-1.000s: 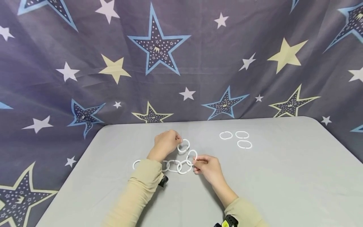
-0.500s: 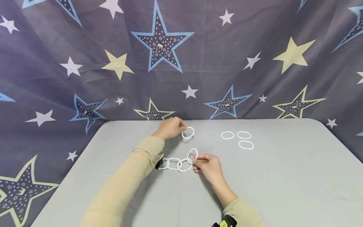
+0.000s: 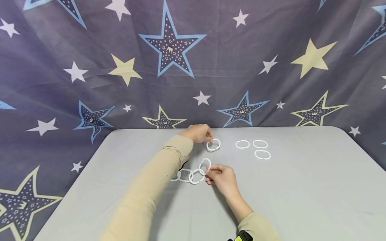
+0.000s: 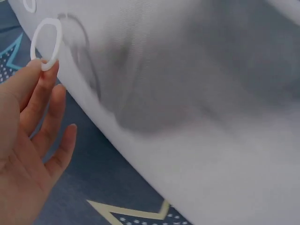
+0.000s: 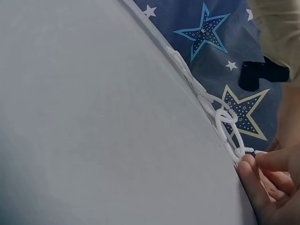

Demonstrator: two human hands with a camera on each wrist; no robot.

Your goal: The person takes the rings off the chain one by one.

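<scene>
In the head view my left hand [image 3: 199, 133] pinches a white plastic chain link [image 3: 213, 150] near the table's back edge. The left wrist view shows that link [image 4: 59, 37] between thumb and index finger, the other fingers spread. Lower down, my right hand [image 3: 223, 180] pinches the end link of a white chain [image 3: 197, 183]. Several linked ovals make up this chain, and my left sleeve covers its left part. In the right wrist view the chain [image 5: 219, 124] runs from the fingertips of my right hand [image 5: 274, 180] along the table.
Three loose white links lie at the back right: a left one [image 3: 242, 148], an upper right one [image 3: 260, 148] and a lower right one [image 3: 262, 158]. The grey table [image 3: 301, 194] meets a star-patterned curtain [image 3: 211, 67] behind it.
My left hand has moved away from the chain, back and to the right with its link, toward the loose links. The right hand stays in place, still pinching the chain's end.
</scene>
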